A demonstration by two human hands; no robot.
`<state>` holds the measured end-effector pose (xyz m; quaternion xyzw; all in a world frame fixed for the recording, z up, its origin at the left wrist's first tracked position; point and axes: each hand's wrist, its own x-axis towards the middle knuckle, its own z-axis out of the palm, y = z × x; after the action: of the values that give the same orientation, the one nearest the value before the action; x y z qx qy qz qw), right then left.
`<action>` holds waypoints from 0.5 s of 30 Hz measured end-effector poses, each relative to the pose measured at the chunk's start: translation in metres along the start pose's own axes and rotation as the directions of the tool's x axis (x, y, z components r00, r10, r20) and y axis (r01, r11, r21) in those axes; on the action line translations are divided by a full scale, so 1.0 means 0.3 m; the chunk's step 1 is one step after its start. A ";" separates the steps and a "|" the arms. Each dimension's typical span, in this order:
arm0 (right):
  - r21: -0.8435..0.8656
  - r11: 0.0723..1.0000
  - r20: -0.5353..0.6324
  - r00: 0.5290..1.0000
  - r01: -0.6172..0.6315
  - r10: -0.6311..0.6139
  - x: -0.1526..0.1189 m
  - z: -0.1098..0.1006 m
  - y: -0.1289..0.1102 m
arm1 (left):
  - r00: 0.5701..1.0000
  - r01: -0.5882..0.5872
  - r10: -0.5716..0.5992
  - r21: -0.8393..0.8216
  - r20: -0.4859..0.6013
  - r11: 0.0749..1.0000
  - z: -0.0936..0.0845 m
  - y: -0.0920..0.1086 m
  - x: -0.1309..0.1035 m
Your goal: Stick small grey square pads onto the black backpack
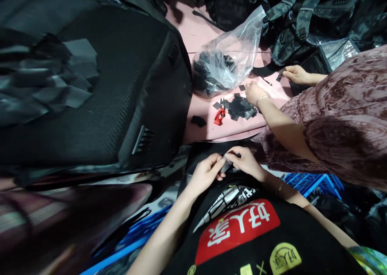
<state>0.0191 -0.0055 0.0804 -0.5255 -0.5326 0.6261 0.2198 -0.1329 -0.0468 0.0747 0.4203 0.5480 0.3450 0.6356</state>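
My left hand point(208, 170) and my right hand point(243, 161) meet in front of my black apron point(238, 259), fingers pinched. Between them is a small thin grey patch point(225, 167), gripped from both sides; the fingertips cover part of it. Beyond my hands, a pile of small dark patches point(241, 108) lies on the pink table point(250, 129). Beside that pile is a red-handled tool point(219, 116), perhaps thread snips. A few more dark patches point(198, 121) lie to its left.
A large black backpack point(142, 77) fills the left, with grey patches point(80, 73) heaped on it. A clear plastic bag point(223, 69) holds dark pieces. At right, a co-worker's hands point(256, 92) handle small patches. Blue crates point(314, 182) stand low; camouflage backpacks point(329, 17) lie behind.
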 end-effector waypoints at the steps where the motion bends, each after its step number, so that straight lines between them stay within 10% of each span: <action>1: 0.039 0.999 -0.026 1.000 -0.001 0.002 -0.002 0.011 0.000 | 0.996 -0.063 0.067 0.068 -0.051 0.996 0.011 -0.002 -0.006; 5: 0.380 0.921 -0.032 0.993 -0.090 0.110 0.024 0.027 -0.003 | 0.822 -0.376 0.517 0.455 -0.238 0.807 0.056 0.012 -0.055; 8: 0.557 0.828 -0.132 0.978 -0.061 0.160 0.065 -0.018 -0.014 | 0.710 -0.550 0.696 0.534 -0.107 0.643 0.079 0.029 -0.102; 11: 0.477 0.879 -0.170 0.978 -0.025 0.120 0.084 -0.070 -0.028 | 0.783 -0.530 0.618 0.441 -0.073 0.724 0.077 0.029 -0.110; 15: 0.372 0.927 -0.077 0.994 -0.044 0.078 0.074 -0.063 -0.032 | 0.900 -0.275 0.315 0.167 -0.301 0.947 0.054 0.014 -0.048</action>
<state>0.0254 0.0244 0.0819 -0.5188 -0.3781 0.6972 0.3191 -0.1191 -0.0604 0.0852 0.4738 0.5945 0.4678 0.4508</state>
